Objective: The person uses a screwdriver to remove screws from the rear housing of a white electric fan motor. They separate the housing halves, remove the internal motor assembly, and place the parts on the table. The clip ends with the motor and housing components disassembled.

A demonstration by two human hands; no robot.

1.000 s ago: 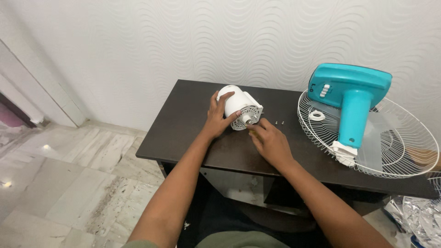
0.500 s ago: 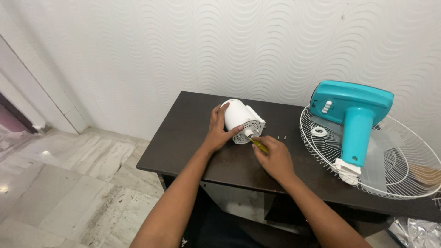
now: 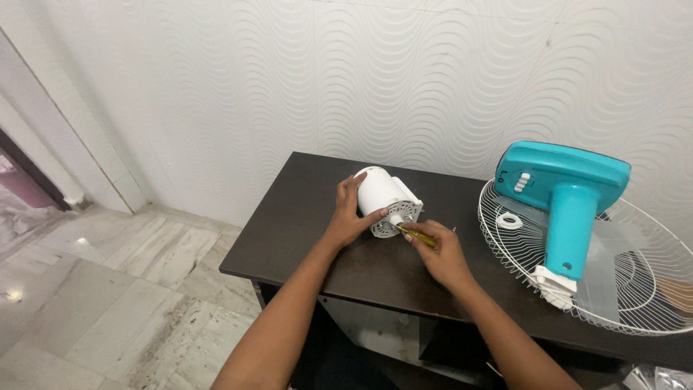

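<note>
Cupping the white motor housing (image 3: 382, 198), left hand (image 3: 349, 217) steadies it while right hand (image 3: 439, 254) fingers pinch a yellow screwdriver (image 3: 419, 237).

A teal fan stand (image 3: 565, 189) lies across a white wire fan guard (image 3: 635, 289) on the dark table (image 3: 303, 217), a small white ring (image 3: 509, 221) resting inside the guard.

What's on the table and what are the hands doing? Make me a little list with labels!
left hand: left hand grips the white fan motor housing
right hand: right hand holds a yellow-handled screwdriver, tip at the motor's vented face
table: dark brown table against a wavy white wall
beside the motor: teal fan stand lying on a white wire fan guard
in the guard: a small white ring
floor: pale marble tiles
</note>
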